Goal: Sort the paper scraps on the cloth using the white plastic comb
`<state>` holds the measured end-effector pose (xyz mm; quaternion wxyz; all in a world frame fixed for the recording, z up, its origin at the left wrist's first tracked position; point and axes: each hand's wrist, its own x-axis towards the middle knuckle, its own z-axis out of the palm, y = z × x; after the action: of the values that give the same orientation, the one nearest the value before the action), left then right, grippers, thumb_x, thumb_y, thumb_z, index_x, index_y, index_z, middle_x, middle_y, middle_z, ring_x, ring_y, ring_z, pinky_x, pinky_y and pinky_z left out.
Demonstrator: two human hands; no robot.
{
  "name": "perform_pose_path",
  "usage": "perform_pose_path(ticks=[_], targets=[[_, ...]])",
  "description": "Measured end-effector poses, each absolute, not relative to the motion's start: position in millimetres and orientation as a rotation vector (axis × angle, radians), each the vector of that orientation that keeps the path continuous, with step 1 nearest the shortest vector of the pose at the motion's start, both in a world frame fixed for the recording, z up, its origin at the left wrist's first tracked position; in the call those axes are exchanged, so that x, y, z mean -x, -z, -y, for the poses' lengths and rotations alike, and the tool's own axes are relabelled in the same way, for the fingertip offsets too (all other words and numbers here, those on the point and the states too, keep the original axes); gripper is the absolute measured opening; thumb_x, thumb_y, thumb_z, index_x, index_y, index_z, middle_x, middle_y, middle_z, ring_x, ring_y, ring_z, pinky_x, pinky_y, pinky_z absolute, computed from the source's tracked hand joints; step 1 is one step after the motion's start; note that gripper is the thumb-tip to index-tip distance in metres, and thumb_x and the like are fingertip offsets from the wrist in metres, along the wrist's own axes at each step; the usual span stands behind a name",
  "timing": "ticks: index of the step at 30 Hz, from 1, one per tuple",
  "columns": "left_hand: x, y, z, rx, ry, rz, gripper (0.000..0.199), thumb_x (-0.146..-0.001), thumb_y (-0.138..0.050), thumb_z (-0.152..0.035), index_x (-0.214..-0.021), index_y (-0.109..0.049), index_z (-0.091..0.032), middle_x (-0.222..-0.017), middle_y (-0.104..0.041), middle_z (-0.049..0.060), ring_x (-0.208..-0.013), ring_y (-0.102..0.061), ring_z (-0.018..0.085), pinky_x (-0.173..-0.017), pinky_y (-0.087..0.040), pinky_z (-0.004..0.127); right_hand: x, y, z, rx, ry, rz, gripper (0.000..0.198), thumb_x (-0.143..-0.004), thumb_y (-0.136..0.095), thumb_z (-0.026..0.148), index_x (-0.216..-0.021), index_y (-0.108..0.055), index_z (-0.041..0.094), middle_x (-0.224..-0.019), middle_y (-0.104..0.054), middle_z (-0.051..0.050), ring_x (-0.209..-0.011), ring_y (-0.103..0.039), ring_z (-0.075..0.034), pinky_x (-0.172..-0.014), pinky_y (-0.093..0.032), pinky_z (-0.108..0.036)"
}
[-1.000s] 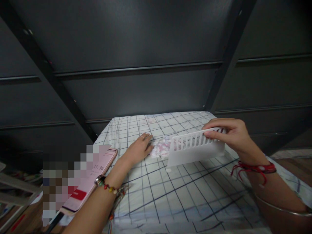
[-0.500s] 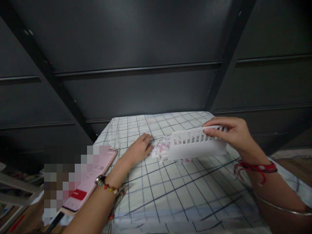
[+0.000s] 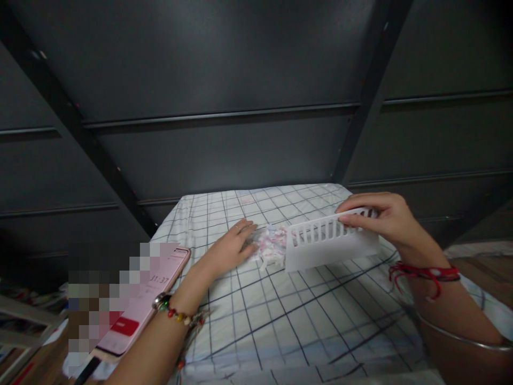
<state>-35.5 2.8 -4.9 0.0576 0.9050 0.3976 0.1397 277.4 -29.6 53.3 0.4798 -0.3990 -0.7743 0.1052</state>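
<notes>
My right hand grips a white plastic basket by its slotted upper edge, thumb on the near side. The basket is tipped on the cloth, its left end against a loose heap of paper scraps, white with pink. My left hand rests at the left side of the heap, palm down, fingers stretched out and fingertips touching the scraps. What the basket holds inside is hidden by its near wall.
A white tablecloth with dark grid lines covers the table. At the left edge a phone with a cable plugged in lies beside my left forearm. Dark panels stand behind the table, and a pale rack is at lower left.
The basket's left end has shifted slightly right and toward me, baring more of the heap. My left hand has moved a little right, against the scraps.
</notes>
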Motion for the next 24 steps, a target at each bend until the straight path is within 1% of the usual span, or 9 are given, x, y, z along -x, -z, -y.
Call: perform_pose_path(ticks=[4, 8, 13, 16, 24], targets=[[35, 3, 2, -2.754, -0.411, -1.05, 0.053, -0.09, -0.05, -0.04, -0.135, -0.038, -0.014, -0.144, -0.036, 0.012, -0.138, -0.021, 0.026, -0.111, -0.026, 0.041, -281, -54, 32, 0.985, -0.263, 1.836, 0.01, -0.064, -0.073, 0.035, -0.065, -0.07, 0.025, -0.066, -0.07, 0.001, -0.061, -0.064, -0.016, -0.054, -0.048, -0.026], [33, 2, 4, -2.744, -0.389, -0.915, 0.064, -0.082, -0.062, -0.043, -0.135, -0.038, -0.016, -0.144, -0.036, 0.013, -0.138, -0.02, 0.029, -0.11, -0.028, 0.043, -285, -55, 34, 1.044, -0.256, 1.828, 0.011, -0.066, -0.072, 0.035, -0.066, -0.07, 0.025, -0.067, -0.07, 0.0, -0.063, -0.064, -0.016, -0.056, -0.048, -0.026], [31, 0, 5, -2.74, -0.345, -0.829, 0.078, -0.072, -0.073, -0.045, -0.136, -0.037, -0.02, -0.145, -0.035, 0.013, -0.137, -0.02, 0.033, -0.109, -0.026, 0.048, -289, -56, 35, 1.037, -0.326, 1.866, 0.015, -0.064, -0.072, 0.039, -0.064, -0.07, 0.024, -0.063, -0.069, 0.0, -0.059, -0.063, -0.016, -0.051, -0.047, -0.026], [30, -1, 6, -2.737, -0.306, -0.84, 0.082, -0.069, -0.075, -0.046, -0.137, -0.037, -0.019, -0.146, -0.033, 0.015, -0.138, -0.019, 0.033, -0.109, -0.026, 0.048, -290, -56, 36, 1.051, -0.316, 1.819, 0.015, -0.064, -0.073, 0.038, -0.064, -0.07, 0.024, -0.065, -0.069, -0.001, -0.061, -0.063, -0.016, -0.053, -0.047, -0.026], [28, -4, 7, -2.724, -0.294, -0.832, 0.083, -0.069, -0.075, -0.048, -0.137, -0.037, -0.02, -0.146, -0.034, 0.014, -0.138, -0.017, 0.032, -0.109, -0.026, 0.047, -286, -56, 33, 1.006, -0.372, 1.939, 0.018, -0.064, -0.072, 0.04, -0.064, -0.07, 0.022, -0.062, -0.068, -0.001, -0.057, -0.061, -0.015, -0.052, -0.046, -0.025]])
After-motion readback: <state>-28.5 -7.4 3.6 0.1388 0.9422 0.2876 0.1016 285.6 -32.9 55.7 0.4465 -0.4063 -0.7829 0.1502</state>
